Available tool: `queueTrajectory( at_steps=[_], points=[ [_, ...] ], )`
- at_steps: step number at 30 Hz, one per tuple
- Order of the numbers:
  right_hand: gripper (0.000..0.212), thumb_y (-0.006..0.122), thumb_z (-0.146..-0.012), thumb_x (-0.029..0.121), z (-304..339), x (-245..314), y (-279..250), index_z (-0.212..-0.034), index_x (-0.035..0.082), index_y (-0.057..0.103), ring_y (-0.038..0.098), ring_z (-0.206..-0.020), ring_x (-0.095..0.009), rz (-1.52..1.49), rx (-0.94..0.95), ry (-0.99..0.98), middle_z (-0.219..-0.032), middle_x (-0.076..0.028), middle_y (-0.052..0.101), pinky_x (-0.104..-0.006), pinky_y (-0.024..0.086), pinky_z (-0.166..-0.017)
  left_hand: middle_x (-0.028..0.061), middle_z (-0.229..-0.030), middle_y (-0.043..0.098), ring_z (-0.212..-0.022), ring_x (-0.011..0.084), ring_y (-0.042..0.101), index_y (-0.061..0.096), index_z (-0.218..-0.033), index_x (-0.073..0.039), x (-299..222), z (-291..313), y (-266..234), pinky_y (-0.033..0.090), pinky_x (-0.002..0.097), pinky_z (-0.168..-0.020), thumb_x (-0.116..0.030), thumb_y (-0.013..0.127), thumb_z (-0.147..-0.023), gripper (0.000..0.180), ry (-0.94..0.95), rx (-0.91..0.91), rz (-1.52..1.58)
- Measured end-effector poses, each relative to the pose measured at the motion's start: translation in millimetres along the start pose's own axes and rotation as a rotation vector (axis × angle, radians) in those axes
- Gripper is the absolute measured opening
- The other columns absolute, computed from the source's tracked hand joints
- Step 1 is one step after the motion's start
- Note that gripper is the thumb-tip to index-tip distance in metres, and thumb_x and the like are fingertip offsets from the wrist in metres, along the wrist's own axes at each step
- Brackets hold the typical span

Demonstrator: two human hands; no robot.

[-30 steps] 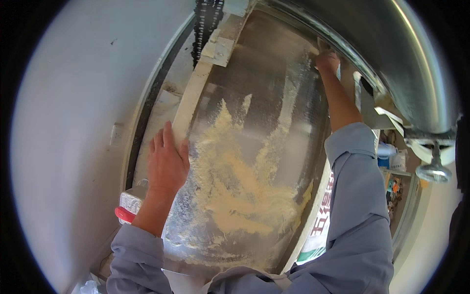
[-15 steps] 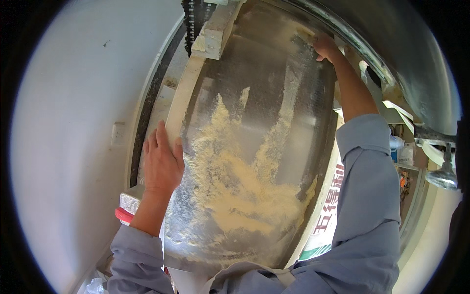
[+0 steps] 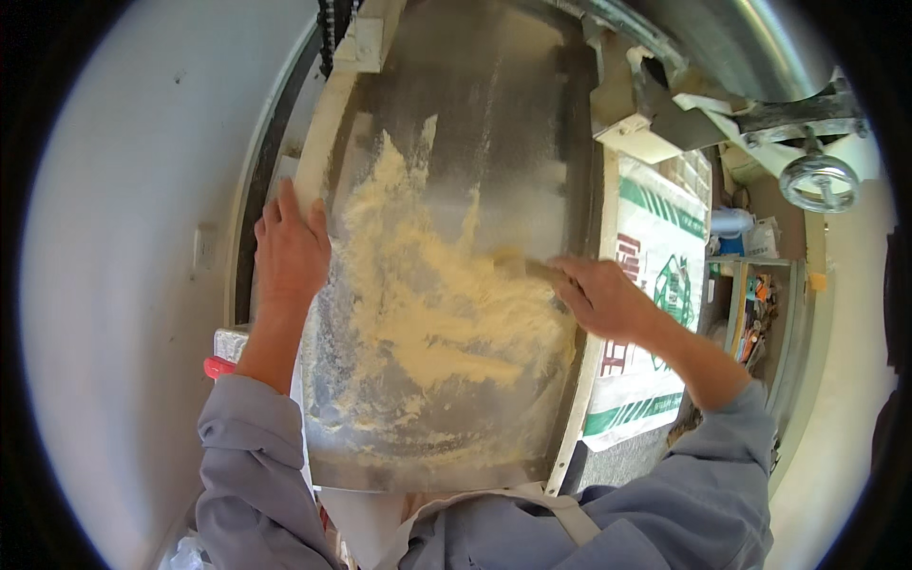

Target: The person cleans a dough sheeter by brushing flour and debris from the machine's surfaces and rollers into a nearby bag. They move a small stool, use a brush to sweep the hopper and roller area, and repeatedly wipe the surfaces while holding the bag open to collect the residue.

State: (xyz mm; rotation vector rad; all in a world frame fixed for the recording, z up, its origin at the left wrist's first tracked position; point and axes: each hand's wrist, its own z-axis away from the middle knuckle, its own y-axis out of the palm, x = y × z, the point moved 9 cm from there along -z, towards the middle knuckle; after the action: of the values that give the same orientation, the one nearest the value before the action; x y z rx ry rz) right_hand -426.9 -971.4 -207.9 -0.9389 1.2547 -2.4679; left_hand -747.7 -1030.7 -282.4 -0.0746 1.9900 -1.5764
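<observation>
Pale yellow flour-like powder (image 3: pixel 446 323) lies scattered over a long metal tray-like surface (image 3: pixel 437 95), thickest across its middle and near part. At the right side my right hand (image 3: pixel 603 296) is closed round the handle of a small brush (image 3: pixel 537 271). Its blurred head touches the powder. My left hand (image 3: pixel 290 249) lies flat over the pale left rail (image 3: pixel 318 171) of the surface, fingers stretched out and holding nothing.
A white sack with green and red print (image 3: pixel 655 256) stands right of the surface. Above it, a machine housing and a metal handwheel (image 3: pixel 819 182) jut out. A chain (image 3: pixel 332 33) runs at the far left. A shelf with small items (image 3: pixel 760 304) stands at right.
My right hand has come from the far right corner back toward me with the brush, and the powder streak along that side is mostly swept away. My left hand stays on the rail.
</observation>
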Motion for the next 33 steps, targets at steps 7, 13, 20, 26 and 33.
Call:
queueTrajectory(
  at_steps=[7,13,20,26,33],
  points=[
    [0.029,0.048,-0.090,0.019,-82,-30,-120,-0.112,0.002,0.057,0.064,-0.063,-0.034,-0.006,-0.551,-0.047,-0.071,-0.023,0.062,-0.0403,0.051,-0.062,0.0268,-0.120,0.050,-0.110,0.0453,0.047,0.036,-0.134,0.003,-5,2,-8,0.042,0.0494,-0.092,-0.031,0.047,-0.093,0.054,-0.069,0.020,0.032],
    [0.035,0.042,-0.095,0.029,-294,-128,-200,-0.114,0.003,0.057,0.067,-0.061,-0.025,0.674,-0.771,0.200,-0.080,-0.018,0.066,-0.0391,0.054,-0.069,0.0260,-0.123,0.047,-0.113,0.0438,0.045,0.035,-0.134,0.003,-4,-1,-8,0.041,0.0477,-0.094,-0.028,0.049,-0.093,0.054,-0.044,0.024,0.007],
    [0.029,0.069,-0.076,0.020,-372,-143,-151,-0.103,0.008,0.068,0.061,-0.101,-0.025,1.221,-0.224,0.216,-0.111,-0.010,0.063,-0.0371,0.053,-0.076,0.0259,-0.123,0.047,-0.113,0.0428,0.044,0.035,-0.134,0.003,-1,-3,-2,0.040,0.0469,-0.094,-0.028,0.050,-0.092,0.054,-0.041,0.034,0.019],
    [0.030,0.060,-0.084,0.017,-273,-82,-102,-0.111,0.005,0.061,0.063,-0.093,-0.032,0.848,-0.371,-0.107,-0.099,-0.018,0.064,-0.0412,0.051,-0.077,0.0262,-0.122,0.048,-0.111,0.0436,0.046,0.036,-0.134,0.001,-3,-3,-4,0.040,0.0474,-0.093,-0.027,0.050,-0.092,0.053,-0.017,0.004,0.013],
    [0.030,0.049,-0.093,0.023,-36,-40,-35,-0.112,0.000,0.056,0.062,-0.061,-0.022,-0.313,-0.287,0.013,-0.074,-0.014,0.058,-0.0329,0.051,-0.055,0.0249,-0.126,0.045,-0.114,0.0442,0.044,0.034,-0.136,-0.002,3,0,3,0.039,0.0509,-0.094,-0.035,0.044,-0.094,0.054,-0.033,0.035,-0.051]
  ],
)
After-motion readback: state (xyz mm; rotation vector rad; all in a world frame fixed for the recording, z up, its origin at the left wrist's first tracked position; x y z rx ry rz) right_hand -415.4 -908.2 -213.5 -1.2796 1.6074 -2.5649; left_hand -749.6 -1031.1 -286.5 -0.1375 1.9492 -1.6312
